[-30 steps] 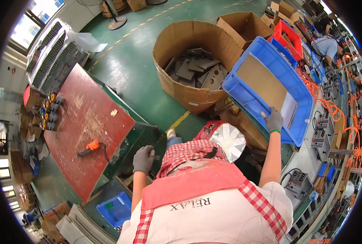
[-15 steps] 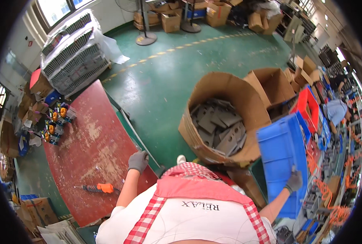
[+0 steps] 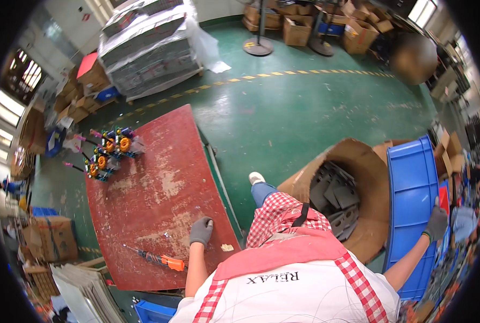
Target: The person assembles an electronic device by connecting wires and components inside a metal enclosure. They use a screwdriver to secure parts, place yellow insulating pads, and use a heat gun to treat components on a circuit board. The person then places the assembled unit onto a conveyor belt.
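Observation:
My left hand [image 3: 201, 230], in a grey glove, is over the near right part of a red worktable [image 3: 178, 156], its fingers curled in with nothing visible in them. Just left of it lies an orange-and-black electric screwdriver [image 3: 164, 261], its thin bit pointing away to the left. My right hand [image 3: 437, 223], gloved alike, grips the outer right side of a large blue plastic crate [image 3: 412, 199] that stands tilted beside me. Between that crate and my apron is a big open cardboard box [image 3: 370, 185] holding several flat grey parts [image 3: 334, 191].
Several coil assemblies with orange rings [image 3: 110, 151] sit on the table's far left corner. Beyond the green floor [image 3: 283, 102] are a wrapped grey stack [image 3: 148, 48], fan stands [image 3: 258, 46] and cardboard boxes [image 3: 297, 29]. Flat panels [image 3: 81, 290] lean at the lower left.
My body has turned left and come closer to the table, a foot stepping out. The crate has come along with my right hand. My left hand is now over the tabletop.

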